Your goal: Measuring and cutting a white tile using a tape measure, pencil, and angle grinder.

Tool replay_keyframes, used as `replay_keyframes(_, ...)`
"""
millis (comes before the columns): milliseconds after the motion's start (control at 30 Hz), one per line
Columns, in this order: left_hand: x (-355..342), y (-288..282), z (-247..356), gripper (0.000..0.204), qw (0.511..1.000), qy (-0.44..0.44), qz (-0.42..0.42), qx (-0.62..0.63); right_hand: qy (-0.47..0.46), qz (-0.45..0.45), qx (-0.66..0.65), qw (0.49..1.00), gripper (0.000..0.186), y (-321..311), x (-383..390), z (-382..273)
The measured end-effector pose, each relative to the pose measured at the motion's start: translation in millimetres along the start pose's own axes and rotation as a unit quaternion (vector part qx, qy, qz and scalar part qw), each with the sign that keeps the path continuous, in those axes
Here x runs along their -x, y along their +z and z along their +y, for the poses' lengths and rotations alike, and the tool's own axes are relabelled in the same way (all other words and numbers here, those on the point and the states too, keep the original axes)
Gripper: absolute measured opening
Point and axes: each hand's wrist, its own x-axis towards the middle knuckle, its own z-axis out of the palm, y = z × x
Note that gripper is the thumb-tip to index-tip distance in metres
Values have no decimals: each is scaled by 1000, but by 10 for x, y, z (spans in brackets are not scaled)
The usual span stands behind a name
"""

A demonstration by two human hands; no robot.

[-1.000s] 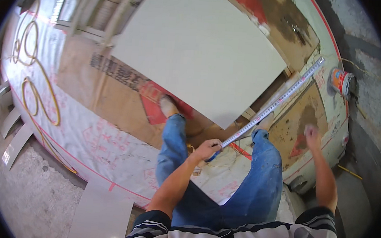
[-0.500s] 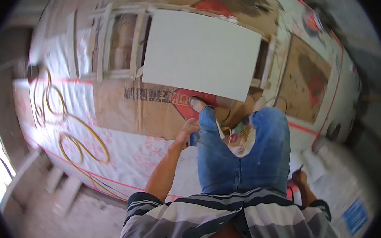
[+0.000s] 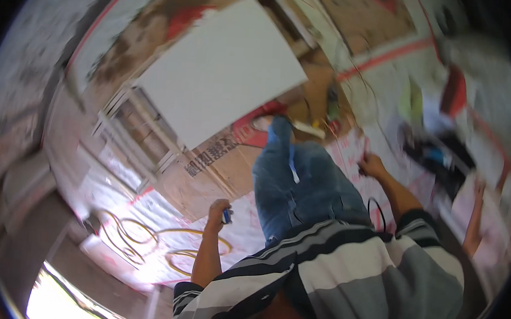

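My left hand (image 3: 217, 211) is closed round a small blue object (image 3: 226, 216), perhaps a tape measure; its details are blurred. Away to the right, my right hand (image 3: 375, 166) has its fingers closed on a small dark object (image 3: 361, 167) whose kind I cannot make out. Beyond my legs, a large white rectangular board (image 3: 223, 74) lies flat across a light wooden frame (image 3: 145, 122). Neither hand touches the board. Below the frame, printed brown cardboard (image 3: 224, 178) covers part of the floor, with one of my feet (image 3: 262, 122) near the board's edge.
A yellow hose (image 3: 124, 233) lies coiled on white floor sheeting at the left. Small tools and a white-handled item (image 3: 309, 129) lie right of my foot. Dark bags or clutter (image 3: 445, 154) sit at the right, beside another person's arm (image 3: 474, 219). A black cable (image 3: 376, 210) loops near my hip.
My view and body have swung to the right, so the board appears tilted and further left. My right hand has come forward from beside my hip. Another person's arm has entered at the right.
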Motion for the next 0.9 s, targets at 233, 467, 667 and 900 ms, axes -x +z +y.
replay_keyframes(233,-424,-433,293,27,973,126,79,-176,47,22,-62,997,28,982,113,567)
replay_keyframes(467,-1580,-374,1147,47,765,361,50,-531,18,106,99,989,24,1324,39,453)
replay_keyframes(667,-2625,-117,1796,51,674,383,92,-625,6,34,166,986,23,1593,-1337,-92)
replay_keyframes(900,-3860,-265,2168,53,562,476,195,-648,-90,48,269,958,27,1955,-3658,-356)
